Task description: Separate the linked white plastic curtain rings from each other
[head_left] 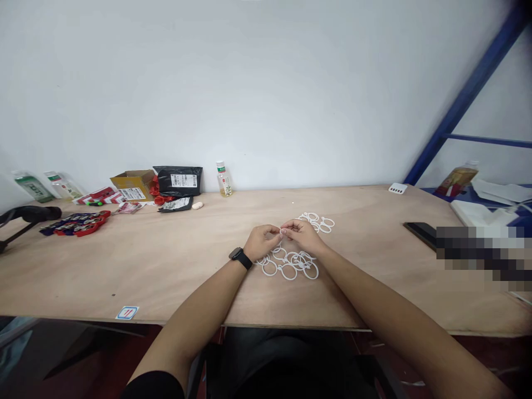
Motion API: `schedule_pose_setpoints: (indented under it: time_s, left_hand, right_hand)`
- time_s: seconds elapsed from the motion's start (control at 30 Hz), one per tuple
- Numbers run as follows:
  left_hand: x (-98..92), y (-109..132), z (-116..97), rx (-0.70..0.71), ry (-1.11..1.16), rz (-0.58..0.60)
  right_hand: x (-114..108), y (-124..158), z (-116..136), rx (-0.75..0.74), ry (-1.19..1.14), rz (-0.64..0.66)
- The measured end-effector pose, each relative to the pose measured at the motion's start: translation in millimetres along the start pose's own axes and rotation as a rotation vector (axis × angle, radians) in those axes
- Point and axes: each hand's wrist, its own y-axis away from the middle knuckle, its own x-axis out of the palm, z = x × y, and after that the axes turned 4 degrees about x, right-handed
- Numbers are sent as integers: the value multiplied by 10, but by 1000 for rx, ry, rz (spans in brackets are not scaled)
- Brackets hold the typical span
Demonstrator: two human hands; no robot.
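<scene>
My left hand [261,241], with a black watch on its wrist, and my right hand [303,234] meet over the middle of the wooden table [166,260]. Both pinch a small white ring [282,231] between their fingertips. Under and in front of the hands lies a pile of several white plastic rings [291,265]. A smaller group of white rings [321,221] lies just beyond my right hand.
A small bottle [223,179], a black parcel bag [178,180], a cardboard box [133,185] and red and blue packets [78,223] stand at the back left. A black phone [420,231] lies at the right. A blue metal frame [465,100] rises at the far right.
</scene>
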Motion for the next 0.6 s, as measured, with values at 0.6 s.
schedule_pose_setpoints:
  time_s: [0.6]
  left_hand:
    - [-5,-50,23,39,-146,-56]
  right_hand:
    - [76,-9,19,5,-9,3]
